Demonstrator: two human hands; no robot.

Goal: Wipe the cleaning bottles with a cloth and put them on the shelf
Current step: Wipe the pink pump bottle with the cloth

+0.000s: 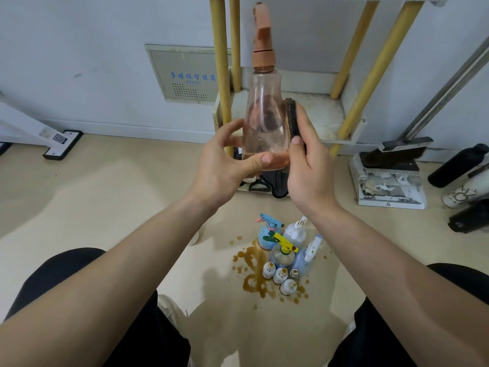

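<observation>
Left hand: your fingers curl round the base of the upright pink spray bottle, held before the shelf at 12 o'clock. Right hand: fingers clamp a dark cloth on its 3 o'clock side.

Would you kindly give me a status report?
Left hand grips pink spray bottle at base. Right hand holds dark cloth against its side. More bottles wait on floor amid brown spill.

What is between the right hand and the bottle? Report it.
A dark cloth, held by the right hand against the bottle side; the head view shows it.
</observation>
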